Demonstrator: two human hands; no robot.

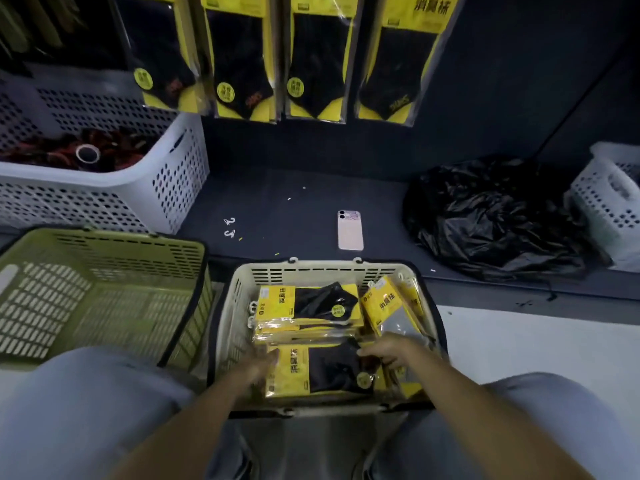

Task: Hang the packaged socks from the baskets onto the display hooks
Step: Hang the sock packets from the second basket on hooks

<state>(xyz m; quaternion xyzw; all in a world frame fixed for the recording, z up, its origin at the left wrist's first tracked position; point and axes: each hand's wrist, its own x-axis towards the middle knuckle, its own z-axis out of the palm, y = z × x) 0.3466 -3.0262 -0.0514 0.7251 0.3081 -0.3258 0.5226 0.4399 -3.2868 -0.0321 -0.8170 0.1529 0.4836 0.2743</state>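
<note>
Head view: left hand (258, 367) and right hand (391, 351) flank a pack (322, 372) in basket (311, 268), grip unclear; best lift 1 squarely.

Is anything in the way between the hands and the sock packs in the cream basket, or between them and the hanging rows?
Nothing visible. The left hand and right hand touch the sock packs in the open-topped basket. Toward the hanging rows only a phone lies flat on the ledge, low.
</note>
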